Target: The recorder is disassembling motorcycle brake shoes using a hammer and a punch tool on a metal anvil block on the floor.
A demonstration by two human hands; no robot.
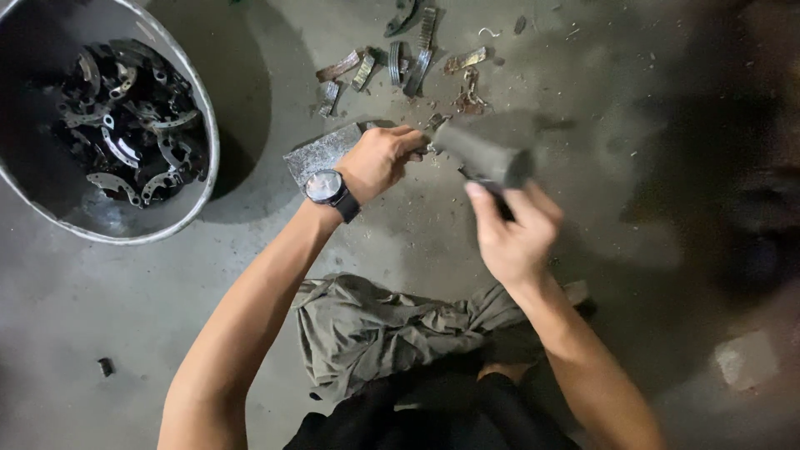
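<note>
Concrete floor [100, 300], dusty; bucket [208, 125] of parts upper left; scraps [412, 62] top centre. My left hand [379, 160] pinches a small part on the block [321, 154]; right hand [512, 233] grips the blurred hammer [483, 156]. Advise short, square blows, fingers clear.

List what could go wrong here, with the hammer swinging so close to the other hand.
1. The right hand swings a blurred hammer right beside the left hand, so its fingers could get struck.
2. Both hands are bare; chips like those on the concrete floor could cut them.
3. The wristwatch sits close to the striking point and could get damaged.
</note>
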